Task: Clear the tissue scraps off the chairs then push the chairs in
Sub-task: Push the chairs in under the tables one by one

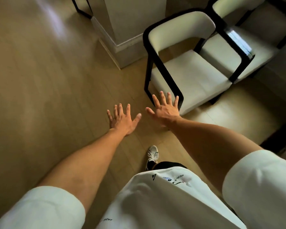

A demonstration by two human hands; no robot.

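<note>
Two cream-cushioned chairs with black frames stand side by side at the upper right: the near chair (193, 78) and the far chair (234, 52). No tissue scraps show on either seat. My left hand (122, 119) is stretched out over the floor, palm down, fingers spread, holding nothing. My right hand (166, 108) is likewise spread and empty, its fingertips just in front of the near chair's front left black leg.
A white square pillar (122, 35) with a skirting board stands behind and left of the chairs. Part of another black chair frame (82, 9) shows at the top left. A dark table edge (282, 138) enters at the right. My shoe (153, 154) is on the wooden floor.
</note>
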